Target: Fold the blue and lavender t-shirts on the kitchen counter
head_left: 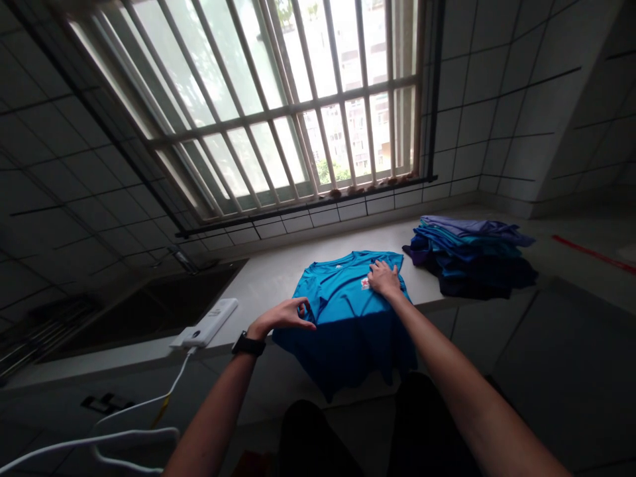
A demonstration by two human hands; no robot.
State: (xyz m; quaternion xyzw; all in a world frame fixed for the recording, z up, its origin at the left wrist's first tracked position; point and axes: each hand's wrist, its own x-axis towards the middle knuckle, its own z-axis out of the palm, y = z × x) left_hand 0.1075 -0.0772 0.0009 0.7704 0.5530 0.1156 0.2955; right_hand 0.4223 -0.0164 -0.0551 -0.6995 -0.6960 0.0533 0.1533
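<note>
A blue T-shirt (342,298) lies spread on the white counter, its neckline towards the window and its lower part hanging over the front edge. On its chest is a small white patch with a red mark. My right hand (384,278) rests on the shirt's upper right, fingers spread over the cloth. At the shirt's left side is my left hand (288,315), thumb and fingers curved apart with a gap between them. A dark watch (248,344) is on my left wrist.
A stack of folded clothes (472,255) sits on the counter (268,265) at the right. To the left are a white power strip (213,323) with a cable (173,384) hanging off the edge, and a dark sink (149,305). Behind is a barred window (298,112).
</note>
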